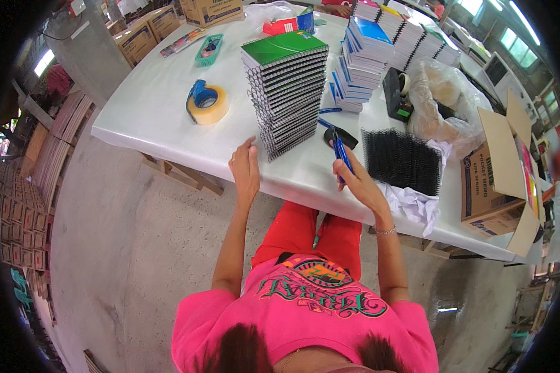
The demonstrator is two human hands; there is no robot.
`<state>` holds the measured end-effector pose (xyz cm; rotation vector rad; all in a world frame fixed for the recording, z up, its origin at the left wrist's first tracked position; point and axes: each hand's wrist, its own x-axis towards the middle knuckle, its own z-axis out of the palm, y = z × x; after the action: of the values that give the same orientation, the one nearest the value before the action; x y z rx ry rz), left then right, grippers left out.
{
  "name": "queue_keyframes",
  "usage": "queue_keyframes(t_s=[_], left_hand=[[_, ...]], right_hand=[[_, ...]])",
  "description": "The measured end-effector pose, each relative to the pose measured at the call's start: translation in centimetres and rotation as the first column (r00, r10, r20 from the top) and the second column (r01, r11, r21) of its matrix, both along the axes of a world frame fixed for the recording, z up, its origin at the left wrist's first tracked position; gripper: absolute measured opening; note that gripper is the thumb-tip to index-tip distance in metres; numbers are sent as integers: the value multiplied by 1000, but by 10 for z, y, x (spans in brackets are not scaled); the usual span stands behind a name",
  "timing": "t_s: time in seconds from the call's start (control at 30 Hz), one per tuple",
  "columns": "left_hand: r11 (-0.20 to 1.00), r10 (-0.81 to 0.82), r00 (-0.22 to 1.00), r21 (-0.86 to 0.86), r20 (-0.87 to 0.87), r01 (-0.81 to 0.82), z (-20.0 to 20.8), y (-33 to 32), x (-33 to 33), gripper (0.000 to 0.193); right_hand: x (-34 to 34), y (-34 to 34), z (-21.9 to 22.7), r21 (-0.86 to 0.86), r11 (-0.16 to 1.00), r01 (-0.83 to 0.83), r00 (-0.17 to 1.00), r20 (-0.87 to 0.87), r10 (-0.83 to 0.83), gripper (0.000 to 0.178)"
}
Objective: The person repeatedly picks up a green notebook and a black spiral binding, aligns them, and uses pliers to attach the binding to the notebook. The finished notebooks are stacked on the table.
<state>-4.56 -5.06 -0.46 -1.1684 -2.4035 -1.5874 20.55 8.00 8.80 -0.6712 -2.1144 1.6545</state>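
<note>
A tall stack of spiral-bound notebooks with a green top cover stands upright near the table's front edge. My left hand is just left of the stack's base, fingers stretched out with nothing in them. To the right of the stack, my right hand is closed round blue-handled pliers that point up and away from me. Beyond the pliers lies a dark, rounded object, partly hidden by them. A bundle of black spiral coils rests on crumpled white paper farther right.
On the white table are a tape dispenser, a small green basket and blue-covered notebooks. A clear plastic bag lies beside a black box. An open cardboard box stands at the right edge.
</note>
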Motion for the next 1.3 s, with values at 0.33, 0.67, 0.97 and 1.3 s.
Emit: queue_keyframes(t_s=[0.33,0.67,0.97,1.3], left_hand=[[941,-276,937,-261,-214,217,-7,26,-69,53],[847,-514,857,-133,42,515,0,53,-96,30],[837,-547,826,-59,-135,544,-6,52,-99,30],[844,-535,840,-106,-89,526,-7,59,-97,30]], right_hand=[[12,1,-17,96,994,58,991,111,-68,66],[26,-10,-65,123,931,343,932,-167,-322,54],[25,-3,-88,-230,889,396,814,-360,-456,46],[-38,93,-60,498,703,508,862,-293,-414,41]])
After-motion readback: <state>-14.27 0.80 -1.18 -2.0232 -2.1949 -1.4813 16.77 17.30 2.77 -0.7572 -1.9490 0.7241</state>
